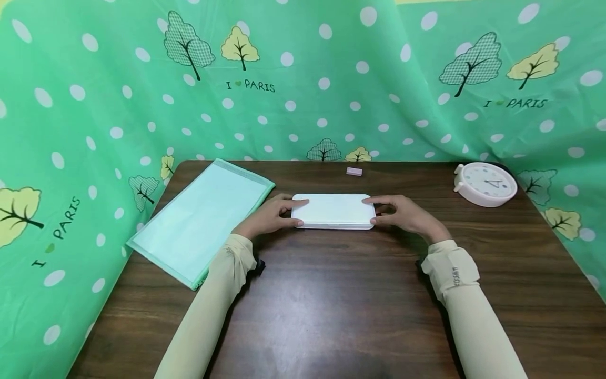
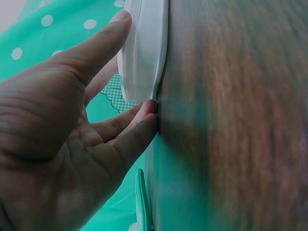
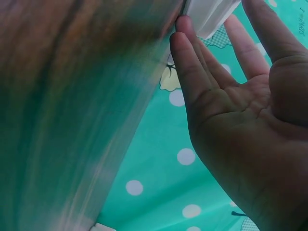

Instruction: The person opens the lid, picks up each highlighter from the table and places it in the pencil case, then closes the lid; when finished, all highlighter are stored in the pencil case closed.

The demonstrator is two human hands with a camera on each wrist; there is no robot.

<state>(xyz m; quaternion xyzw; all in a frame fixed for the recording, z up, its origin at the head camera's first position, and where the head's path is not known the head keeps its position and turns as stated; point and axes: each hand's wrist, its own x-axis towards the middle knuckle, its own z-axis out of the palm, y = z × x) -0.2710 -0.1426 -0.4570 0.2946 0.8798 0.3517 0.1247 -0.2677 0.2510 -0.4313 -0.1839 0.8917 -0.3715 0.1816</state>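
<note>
A white, flat, rounded-corner plastic case point(image 1: 333, 209) lies lengthwise across the table. At its left end, my left hand point(image 1: 269, 215) holds it, thumb at the near edge and index finger on the lid. My right hand point(image 1: 408, 213) grips the opposite end in much the same way. In the left wrist view, the case point(image 2: 144, 48) shows its pale side wall, with fingertips low at its end, close to the tabletop. Only a corner of the case point(image 3: 207, 19) appears in the right wrist view, beside the fingertips.
A mint-green zip folder point(image 1: 203, 221) lies slanted at the left, close to my left forearm. Behind the case sits a small pinkish block point(image 1: 354, 171) resembling an eraser. A white round clock point(image 1: 486, 183) is at the back right. Green patterned cloth point(image 1: 293, 79) hangs behind the brown table point(image 1: 331, 295).
</note>
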